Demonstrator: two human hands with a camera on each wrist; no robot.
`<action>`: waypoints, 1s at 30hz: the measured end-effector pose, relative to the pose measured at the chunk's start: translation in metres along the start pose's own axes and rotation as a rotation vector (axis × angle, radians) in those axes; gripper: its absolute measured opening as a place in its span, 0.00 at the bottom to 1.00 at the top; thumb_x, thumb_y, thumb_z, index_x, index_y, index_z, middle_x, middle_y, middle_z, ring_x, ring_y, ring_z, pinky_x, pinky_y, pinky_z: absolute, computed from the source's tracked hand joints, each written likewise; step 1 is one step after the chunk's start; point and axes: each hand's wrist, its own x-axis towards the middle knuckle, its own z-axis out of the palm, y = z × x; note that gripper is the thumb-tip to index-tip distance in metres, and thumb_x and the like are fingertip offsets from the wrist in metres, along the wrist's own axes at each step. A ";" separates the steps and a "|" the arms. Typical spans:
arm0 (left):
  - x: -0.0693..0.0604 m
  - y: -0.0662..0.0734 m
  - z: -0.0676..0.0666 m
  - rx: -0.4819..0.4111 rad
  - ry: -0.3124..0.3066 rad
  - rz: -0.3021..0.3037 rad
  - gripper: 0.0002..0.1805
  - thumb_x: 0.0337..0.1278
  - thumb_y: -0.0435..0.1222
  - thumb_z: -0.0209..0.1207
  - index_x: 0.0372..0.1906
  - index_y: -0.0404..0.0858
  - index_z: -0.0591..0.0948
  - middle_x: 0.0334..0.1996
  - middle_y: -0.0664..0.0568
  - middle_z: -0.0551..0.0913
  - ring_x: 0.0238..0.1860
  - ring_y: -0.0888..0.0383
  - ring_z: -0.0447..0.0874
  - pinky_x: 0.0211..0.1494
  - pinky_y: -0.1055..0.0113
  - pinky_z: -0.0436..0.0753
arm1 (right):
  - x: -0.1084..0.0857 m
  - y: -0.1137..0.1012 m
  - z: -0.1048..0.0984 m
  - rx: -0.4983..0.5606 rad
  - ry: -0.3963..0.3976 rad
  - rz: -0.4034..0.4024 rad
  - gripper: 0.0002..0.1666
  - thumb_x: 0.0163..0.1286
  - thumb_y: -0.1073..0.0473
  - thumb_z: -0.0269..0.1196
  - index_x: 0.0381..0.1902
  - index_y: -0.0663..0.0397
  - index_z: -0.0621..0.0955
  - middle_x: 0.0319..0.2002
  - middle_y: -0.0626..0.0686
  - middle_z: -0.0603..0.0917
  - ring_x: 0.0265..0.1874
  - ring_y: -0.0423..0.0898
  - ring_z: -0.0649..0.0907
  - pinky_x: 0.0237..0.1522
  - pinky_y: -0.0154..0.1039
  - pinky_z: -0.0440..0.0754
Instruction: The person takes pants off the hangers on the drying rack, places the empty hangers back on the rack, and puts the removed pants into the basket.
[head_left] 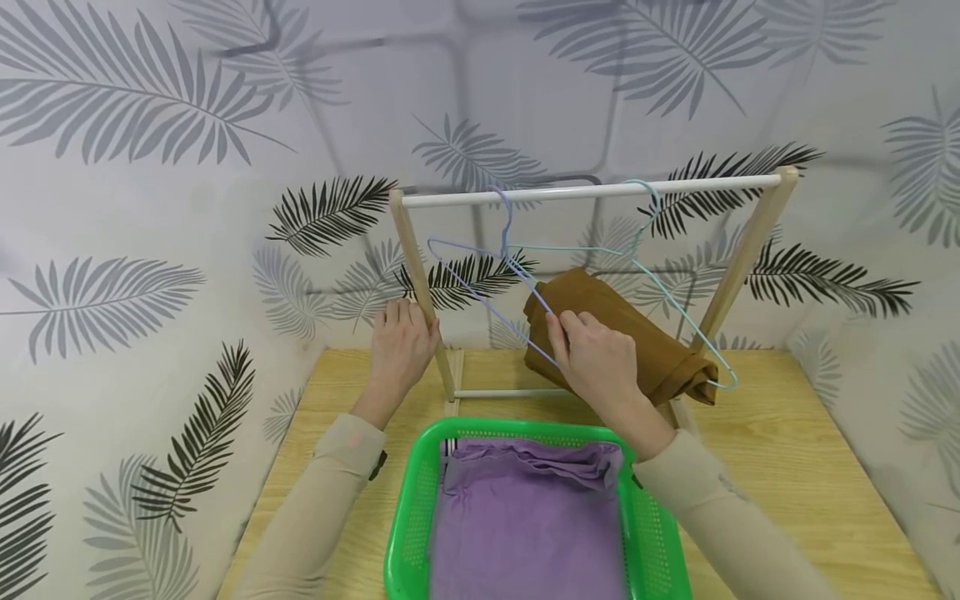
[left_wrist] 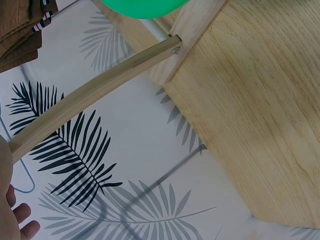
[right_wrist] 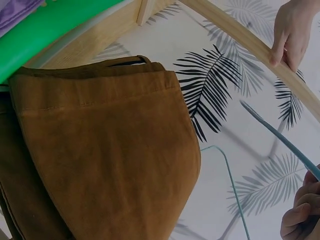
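Head view: the left hand (head_left: 401,346) grips the rack's left post (head_left: 411,250), thumb near the front of the wood. The right hand (head_left: 598,358) has its fingers curled round the lower right arm of the lilac hanger (head_left: 505,242), whose hook is at the rail (head_left: 570,192). To its right, the teal hanger (head_left: 667,296) hooks over the rail too. The brown garment (head_left: 581,292) hangs on it, behind the right hand, with the hanger's corner showing past its right edge. In front of the rack, the green basket (head_left: 525,429) sits on the table (head_left: 772,467), the purple cloth (head_left: 525,533) folded inside.

Left wrist view: the left hand is cut off at the left edge, its curled fingertips showing just below the post, which runs down to a foot on the table. Part of the garment, with a striped trim, fills the upper left corner.

Right wrist view: the garment hangs large at left and centre. At lower right, the right hand's fingers close round the hanger, its end jutting up and left. At upper right, the left hand clasps the post.
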 end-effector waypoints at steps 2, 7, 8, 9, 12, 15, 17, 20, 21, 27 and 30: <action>0.000 0.000 0.000 -0.002 0.000 0.000 0.21 0.69 0.48 0.64 0.35 0.33 0.75 0.38 0.39 0.82 0.43 0.42 0.80 0.42 0.53 0.78 | -0.002 0.001 0.002 -0.014 0.014 -0.013 0.26 0.78 0.53 0.61 0.19 0.54 0.68 0.13 0.51 0.66 0.11 0.39 0.51 0.14 0.33 0.45; 0.000 0.001 0.000 -0.006 -0.017 0.000 0.21 0.71 0.48 0.62 0.36 0.33 0.75 0.38 0.39 0.83 0.44 0.42 0.81 0.43 0.52 0.78 | -0.006 0.003 0.009 -0.041 0.045 -0.031 0.25 0.76 0.55 0.62 0.19 0.55 0.69 0.14 0.52 0.65 0.11 0.38 0.48 0.14 0.33 0.45; -0.001 0.001 0.001 -0.004 -0.018 0.000 0.21 0.71 0.48 0.62 0.36 0.33 0.75 0.38 0.39 0.83 0.44 0.42 0.81 0.43 0.52 0.78 | -0.007 0.003 0.010 -0.042 0.049 -0.032 0.25 0.76 0.55 0.63 0.19 0.55 0.69 0.14 0.52 0.65 0.11 0.38 0.48 0.14 0.32 0.45; -0.001 0.001 0.001 -0.001 -0.021 -0.001 0.21 0.71 0.48 0.62 0.36 0.33 0.75 0.38 0.39 0.83 0.44 0.42 0.81 0.43 0.52 0.78 | -0.007 0.003 0.011 -0.043 0.048 -0.033 0.25 0.76 0.55 0.63 0.19 0.55 0.69 0.15 0.52 0.65 0.11 0.38 0.48 0.14 0.32 0.45; -0.001 0.002 0.001 0.007 -0.030 -0.008 0.21 0.70 0.48 0.63 0.35 0.33 0.75 0.38 0.39 0.83 0.43 0.43 0.81 0.43 0.52 0.79 | -0.007 0.003 0.012 -0.053 0.053 -0.034 0.24 0.76 0.55 0.63 0.20 0.55 0.70 0.16 0.53 0.68 0.09 0.39 0.53 0.14 0.32 0.46; -0.001 0.002 0.001 0.008 -0.031 -0.011 0.21 0.70 0.48 0.64 0.35 0.33 0.75 0.37 0.40 0.83 0.43 0.43 0.81 0.43 0.52 0.79 | -0.007 0.003 0.009 -0.057 0.027 -0.017 0.22 0.77 0.52 0.62 0.23 0.57 0.76 0.19 0.55 0.75 0.08 0.46 0.64 0.10 0.36 0.54; -0.001 0.002 0.001 0.007 -0.025 -0.009 0.21 0.70 0.48 0.63 0.35 0.33 0.75 0.37 0.40 0.82 0.42 0.43 0.80 0.42 0.53 0.78 | -0.008 0.003 0.005 -0.046 0.000 0.006 0.21 0.76 0.49 0.63 0.28 0.59 0.80 0.23 0.57 0.80 0.11 0.51 0.73 0.09 0.41 0.63; -0.001 0.001 0.002 0.009 -0.007 -0.007 0.21 0.69 0.48 0.64 0.35 0.34 0.75 0.36 0.40 0.82 0.40 0.43 0.79 0.41 0.53 0.77 | -0.008 0.006 0.001 -0.031 -0.055 0.046 0.23 0.75 0.44 0.64 0.37 0.62 0.85 0.31 0.61 0.84 0.18 0.56 0.82 0.12 0.50 0.75; -0.001 0.001 0.002 0.011 -0.004 -0.007 0.21 0.69 0.48 0.64 0.35 0.34 0.75 0.36 0.41 0.82 0.40 0.44 0.79 0.41 0.54 0.77 | -0.008 0.007 -0.001 -0.024 -0.065 0.055 0.25 0.74 0.43 0.65 0.40 0.63 0.85 0.33 0.62 0.85 0.20 0.57 0.83 0.14 0.52 0.78; 0.000 0.000 0.002 0.012 -0.003 -0.007 0.21 0.71 0.49 0.62 0.35 0.34 0.75 0.36 0.41 0.82 0.40 0.44 0.79 0.41 0.54 0.77 | -0.007 0.022 -0.008 -0.001 -0.049 0.035 0.39 0.80 0.31 0.52 0.48 0.64 0.84 0.38 0.64 0.85 0.27 0.60 0.85 0.15 0.53 0.80; 0.000 0.000 0.001 0.010 -0.014 -0.011 0.21 0.71 0.49 0.61 0.36 0.34 0.75 0.37 0.41 0.83 0.41 0.43 0.80 0.42 0.53 0.77 | -0.005 0.032 -0.013 -0.015 -0.017 0.003 0.45 0.81 0.27 0.44 0.49 0.65 0.84 0.39 0.66 0.85 0.27 0.62 0.85 0.15 0.52 0.79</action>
